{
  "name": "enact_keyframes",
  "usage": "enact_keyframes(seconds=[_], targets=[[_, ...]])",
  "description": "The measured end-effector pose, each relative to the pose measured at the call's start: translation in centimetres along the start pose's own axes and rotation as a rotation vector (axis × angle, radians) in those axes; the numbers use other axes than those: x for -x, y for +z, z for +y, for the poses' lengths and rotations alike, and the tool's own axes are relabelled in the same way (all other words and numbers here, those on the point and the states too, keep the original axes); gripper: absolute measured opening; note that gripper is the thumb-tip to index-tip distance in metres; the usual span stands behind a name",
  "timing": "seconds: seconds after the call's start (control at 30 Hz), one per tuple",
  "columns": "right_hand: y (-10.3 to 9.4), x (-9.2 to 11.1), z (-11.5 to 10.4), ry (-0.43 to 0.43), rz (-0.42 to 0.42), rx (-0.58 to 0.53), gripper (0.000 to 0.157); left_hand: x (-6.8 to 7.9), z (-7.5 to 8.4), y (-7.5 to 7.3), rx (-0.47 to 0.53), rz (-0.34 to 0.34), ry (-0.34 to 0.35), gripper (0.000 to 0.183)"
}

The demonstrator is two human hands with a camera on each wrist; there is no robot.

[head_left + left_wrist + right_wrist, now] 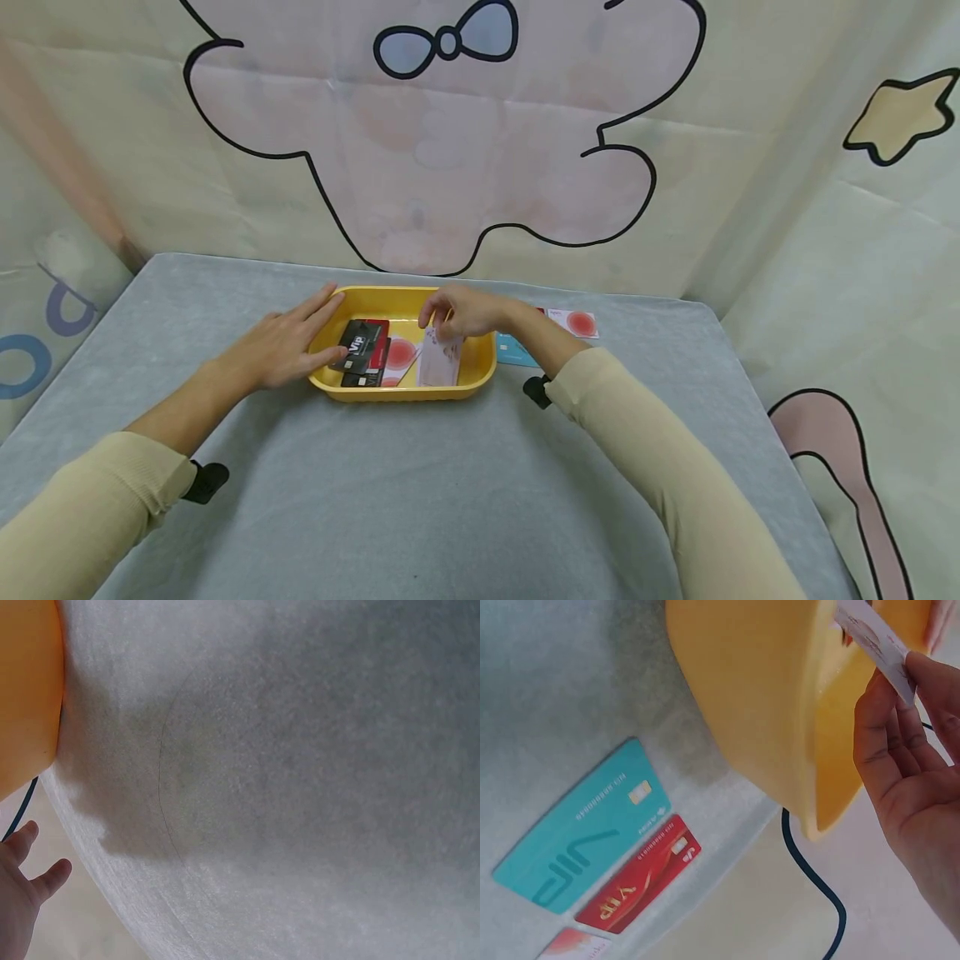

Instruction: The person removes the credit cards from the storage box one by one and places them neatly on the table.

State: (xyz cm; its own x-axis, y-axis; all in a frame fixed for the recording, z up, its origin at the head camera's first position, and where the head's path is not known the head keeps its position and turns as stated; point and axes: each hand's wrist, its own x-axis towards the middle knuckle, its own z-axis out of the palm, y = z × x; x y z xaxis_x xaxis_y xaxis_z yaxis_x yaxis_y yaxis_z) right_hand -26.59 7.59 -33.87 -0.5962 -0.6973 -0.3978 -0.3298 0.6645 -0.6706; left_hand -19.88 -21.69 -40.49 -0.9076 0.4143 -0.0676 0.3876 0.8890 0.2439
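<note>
A yellow tray (pixel 405 395) stands near the far side of the cloth-covered table. My right hand (pixel 474 312) pinches a pale card (pixel 439 363) with brownish marks between thumb and fingers, over the tray's right half. In the right wrist view the same card (pixel 877 646) tilts above the rim. My left hand (pixel 288 340) lies along the tray's left side, its fingers extended at the rim and its thumb at a black VIP card (pixel 358 340). That card overlaps other dark and red cards inside. Beside them lies a white card with a red circle (pixel 401 354).
Right of the tray, a teal VIP card (pixel 592 825), a red VIP card (pixel 639 874) and a white card with a red circle (pixel 581 322) lie on the grey cloth (pixel 420 492). A printed curtain (pixel 525 175) hangs behind the table.
</note>
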Motion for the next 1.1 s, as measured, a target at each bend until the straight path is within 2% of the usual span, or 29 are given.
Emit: enact_keyframes(seconds=[0.37, 0.93, 1.1], targets=[[-2.2, 2.0, -0.7, -0.056, 0.109, -0.009, 0.022, 0.0, -0.1, 0.0, -0.003, 0.006, 0.007, 0.086], [-5.3, 6.7, 2.1, 0.056, 0.228, -0.089, 0.018, 0.0, 0.1, -0.2, -0.002, 0.004, 0.004, 0.086], [-6.2, 8.0, 3.1, 0.089, 0.263, -0.064, 0.017, 0.0, 0.2, -0.3, 0.001, -0.004, -0.003, 0.088]])
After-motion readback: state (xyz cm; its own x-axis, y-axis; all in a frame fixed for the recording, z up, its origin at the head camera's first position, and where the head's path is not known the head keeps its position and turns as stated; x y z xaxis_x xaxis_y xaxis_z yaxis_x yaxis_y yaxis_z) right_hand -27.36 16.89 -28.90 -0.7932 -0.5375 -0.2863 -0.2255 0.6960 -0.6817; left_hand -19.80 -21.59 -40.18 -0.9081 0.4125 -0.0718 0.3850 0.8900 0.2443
